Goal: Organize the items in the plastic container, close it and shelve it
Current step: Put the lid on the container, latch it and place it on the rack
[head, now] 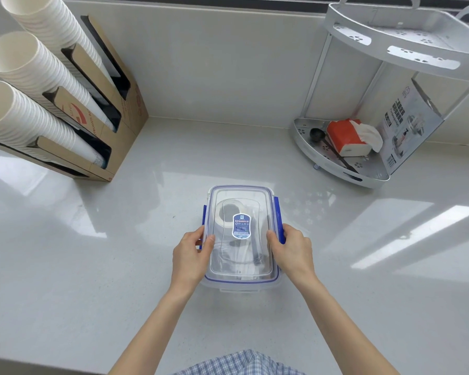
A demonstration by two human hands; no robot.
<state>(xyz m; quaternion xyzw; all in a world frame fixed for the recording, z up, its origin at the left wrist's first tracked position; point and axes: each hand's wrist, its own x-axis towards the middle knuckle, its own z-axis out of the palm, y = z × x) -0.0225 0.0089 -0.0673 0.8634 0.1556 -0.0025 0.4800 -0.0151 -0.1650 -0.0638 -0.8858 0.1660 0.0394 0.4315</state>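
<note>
Clear plastic container, lid on, blue side clips swung out, mid-bench, long axis pointing away from the body. Left hand and right hand gripping the 2 long sides. Corner shelf far right, nearer the right hand.

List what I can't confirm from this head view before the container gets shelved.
- Contents of the plastic container: blurred by the clear lid and its label; only a tape-like ring shows.
- Side latches: partly covered by the left hand and right hand; locked or not is unclear.
- Label text: too small.
- Corner shelf rack: cut off by the right edge.
</note>
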